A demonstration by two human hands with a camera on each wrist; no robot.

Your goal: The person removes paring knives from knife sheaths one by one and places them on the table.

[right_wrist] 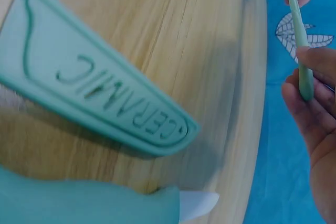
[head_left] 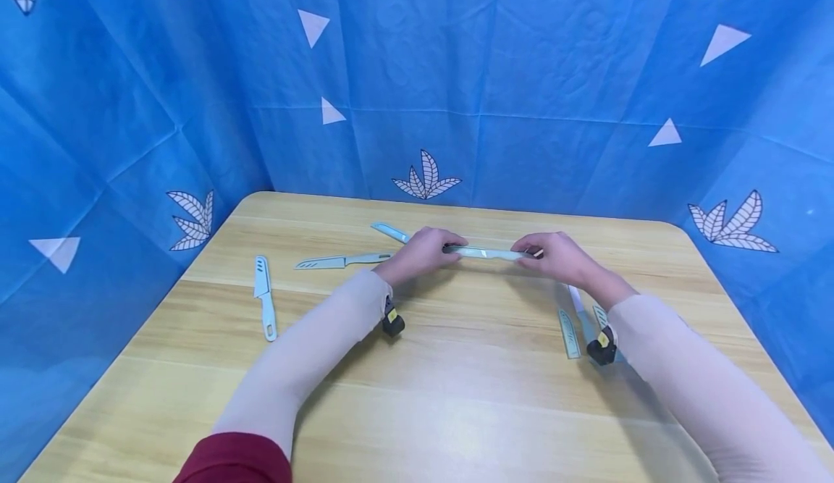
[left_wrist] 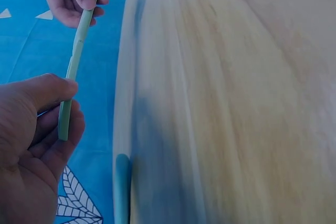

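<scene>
A slim, pale-green sheathed knife (head_left: 485,253) is held above the pale wooden bench (head_left: 443,396), its left end pinched by the left hand's (head_left: 425,251) fingers, its right by the right hand's (head_left: 562,257); farther right lies a flat green sheath (head_left: 569,334).

Legible text: one word, "CERAMIC".
In the right wrist view you read it on the mint-green knife sheath (right_wrist: 100,77), roughly upside down; the yellow sticker (head_left: 392,316) on your left wrist camera (head_left: 394,327) is too small to read.
</scene>
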